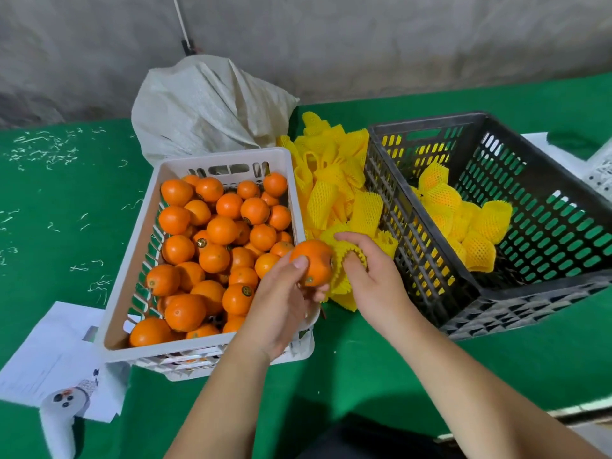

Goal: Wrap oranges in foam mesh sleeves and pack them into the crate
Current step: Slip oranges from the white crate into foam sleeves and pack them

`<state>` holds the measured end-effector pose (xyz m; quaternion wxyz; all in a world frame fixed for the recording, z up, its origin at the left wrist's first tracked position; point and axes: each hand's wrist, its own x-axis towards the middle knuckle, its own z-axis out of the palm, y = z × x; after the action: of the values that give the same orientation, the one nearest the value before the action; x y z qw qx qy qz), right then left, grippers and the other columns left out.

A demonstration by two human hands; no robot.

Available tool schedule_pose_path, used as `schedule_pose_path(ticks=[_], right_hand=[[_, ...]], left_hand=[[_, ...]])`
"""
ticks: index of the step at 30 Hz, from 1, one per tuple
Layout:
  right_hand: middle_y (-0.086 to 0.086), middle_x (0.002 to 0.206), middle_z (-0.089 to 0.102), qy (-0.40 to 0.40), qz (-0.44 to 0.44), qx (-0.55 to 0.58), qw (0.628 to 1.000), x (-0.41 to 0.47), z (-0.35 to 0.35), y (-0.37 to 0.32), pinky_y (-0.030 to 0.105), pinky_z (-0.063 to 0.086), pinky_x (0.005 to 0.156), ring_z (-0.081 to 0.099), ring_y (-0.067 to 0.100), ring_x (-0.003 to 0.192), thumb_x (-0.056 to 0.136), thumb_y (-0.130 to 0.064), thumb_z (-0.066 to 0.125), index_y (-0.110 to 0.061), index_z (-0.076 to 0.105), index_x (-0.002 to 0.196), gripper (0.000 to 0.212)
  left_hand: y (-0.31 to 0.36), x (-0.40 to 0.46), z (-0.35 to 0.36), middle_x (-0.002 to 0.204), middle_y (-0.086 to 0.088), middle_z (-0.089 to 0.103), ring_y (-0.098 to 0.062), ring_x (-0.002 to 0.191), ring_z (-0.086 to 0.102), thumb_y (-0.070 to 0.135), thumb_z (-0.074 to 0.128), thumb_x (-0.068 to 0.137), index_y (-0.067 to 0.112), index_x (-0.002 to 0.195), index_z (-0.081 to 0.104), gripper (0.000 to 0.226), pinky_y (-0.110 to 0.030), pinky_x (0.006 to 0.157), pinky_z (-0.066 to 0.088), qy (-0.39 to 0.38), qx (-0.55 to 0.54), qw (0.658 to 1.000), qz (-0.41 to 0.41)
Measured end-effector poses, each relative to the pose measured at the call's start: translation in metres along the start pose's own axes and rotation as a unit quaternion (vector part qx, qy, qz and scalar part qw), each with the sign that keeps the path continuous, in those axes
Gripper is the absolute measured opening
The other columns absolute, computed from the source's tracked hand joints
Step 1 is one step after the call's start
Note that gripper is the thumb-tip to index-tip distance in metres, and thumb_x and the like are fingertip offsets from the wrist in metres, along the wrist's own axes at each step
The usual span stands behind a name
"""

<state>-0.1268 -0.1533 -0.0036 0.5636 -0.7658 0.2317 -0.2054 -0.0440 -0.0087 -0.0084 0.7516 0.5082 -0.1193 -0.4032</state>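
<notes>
Two hands busy: left hand [281,306] grips orange [313,262], right hand [371,276] pinches half-hidden foam sleeve [344,270]

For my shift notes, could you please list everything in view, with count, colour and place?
White crate: one, white, left of centre on the table, holding many loose oranges.
Black crate: one, black, right, holding several sleeved oranges.
Foam mesh sleeves: a pile, yellow, between the two crates.
Woven sack: one, off-white, behind the white crate.
Papers: a few sheets, white, bottom left.
Controller: one, white, bottom left on the papers.
Table cover: green, strewn with pale scraps.
Left hand: holds one bare orange.
Right hand: holds one yellow sleeve against that orange.
</notes>
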Motion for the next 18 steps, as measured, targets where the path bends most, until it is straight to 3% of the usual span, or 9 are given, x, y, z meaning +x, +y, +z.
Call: schedule_pose_path(ticks=[2, 4, 6, 8, 11, 14, 15, 18], right_hand=[[-0.004, 0.132, 0.06, 0.028, -0.008, 0.031, 0.999, 0.001, 0.002, -0.001, 0.033, 0.049, 0.103, 0.059, 0.012, 0.12, 0.099, -0.003, 0.053, -0.027, 0.049, 0.141, 0.048], [0.009, 0.121, 0.063, 0.062, 0.005, 0.087, 0.994, 0.002, 0.004, -0.002, 0.042, 0.056, 0.089, 0.065, 0.023, 0.106, 0.093, 0.004, 0.058, -0.025, 0.043, 0.134, 0.052], [0.013, 0.109, 0.061, 0.1, 0.008, 0.09, 0.991, 0.005, 0.005, -0.002, 0.044, 0.054, 0.072, 0.063, 0.028, 0.09, 0.088, 0.007, 0.06, -0.024, 0.04, 0.119, 0.048], [0.008, 0.099, 0.055, 0.14, 0.01, 0.053, 0.989, 0.01, 0.006, 0.0, 0.037, 0.049, 0.065, 0.056, 0.02, 0.081, 0.086, 0.008, 0.061, -0.02, 0.039, 0.109, 0.042], [-0.003, 0.086, 0.047, 0.163, -0.005, -0.004, 0.987, 0.017, 0.013, -0.003, 0.016, 0.042, 0.062, 0.048, -0.005, 0.072, 0.089, 0.002, 0.065, -0.016, 0.042, 0.103, 0.032], [-0.007, 0.086, 0.046, 0.13, 0.007, -0.033, 0.991, 0.022, 0.016, -0.005, 0.009, 0.04, 0.066, 0.048, -0.007, 0.077, 0.091, -0.001, 0.065, -0.02, 0.046, 0.106, 0.031], [-0.005, 0.091, 0.051, 0.12, 0.016, -0.032, 0.992, 0.024, 0.015, -0.005, 0.012, 0.042, 0.068, 0.052, -0.002, 0.082, 0.091, -0.003, 0.066, -0.021, 0.047, 0.11, 0.032], [0.003, 0.107, 0.059, 0.112, 0.029, -0.025, 0.993, 0.029, 0.008, -0.005, 0.036, 0.051, 0.076, 0.06, 0.021, 0.092, 0.09, -0.011, 0.07, -0.024, 0.05, 0.118, 0.037]], left_hand=[[-0.01, 0.005, 0.003, 0.099, 0.0, 0.072, -0.014, 0.071, 0.061, 0.049, 0.058, 0.092, 0.025, 0.135, 0.065, 0.05, -0.025, 0.067, 0.053, -0.002, -0.072, 0.997, -0.017], [-0.014, 0.011, 0.002, 0.099, -0.002, 0.072, -0.013, 0.067, 0.06, 0.05, 0.053, 0.093, 0.025, 0.133, 0.068, 0.05, -0.022, 0.063, 0.054, -0.006, -0.106, 0.994, -0.024], [-0.014, 0.012, 0.0, 0.101, -0.003, 0.07, -0.013, 0.068, 0.058, 0.054, 0.058, 0.092, 0.023, 0.128, 0.072, 0.05, -0.023, 0.063, 0.053, -0.019, -0.107, 0.994, -0.026], [-0.012, 0.011, -0.003, 0.105, -0.002, 0.069, -0.013, 0.072, 0.056, 0.06, 0.074, 0.086, 0.023, 0.125, 0.075, 0.054, -0.023, 0.065, 0.05, -0.043, -0.06, 0.997, -0.016], [-0.012, 0.007, -0.009, 0.117, 0.001, 0.068, -0.011, 0.086, 0.062, 0.057, 0.086, 0.078, 0.023, 0.127, 0.074, 0.061, -0.023, 0.069, 0.05, -0.116, 0.021, 0.993, 0.008], [-0.01, 0.006, -0.013, 0.13, -0.001, 0.066, -0.016, 0.083, 0.061, 0.054, 0.087, 0.078, 0.016, 0.128, 0.074, 0.064, -0.025, 0.07, 0.049, -0.136, 0.016, 0.991, 0.008], [-0.01, 0.006, -0.013, 0.129, -0.003, 0.066, -0.017, 0.077, 0.057, 0.054, 0.088, 0.077, 0.013, 0.13, 0.073, 0.068, -0.026, 0.07, 0.048, -0.127, -0.004, 0.992, 0.002], [-0.015, 0.01, -0.013, 0.107, 0.001, 0.069, -0.016, 0.072, 0.053, 0.055, 0.087, 0.076, 0.018, 0.134, 0.07, 0.07, -0.027, 0.071, 0.045, -0.069, -0.04, 0.997, -0.013]])
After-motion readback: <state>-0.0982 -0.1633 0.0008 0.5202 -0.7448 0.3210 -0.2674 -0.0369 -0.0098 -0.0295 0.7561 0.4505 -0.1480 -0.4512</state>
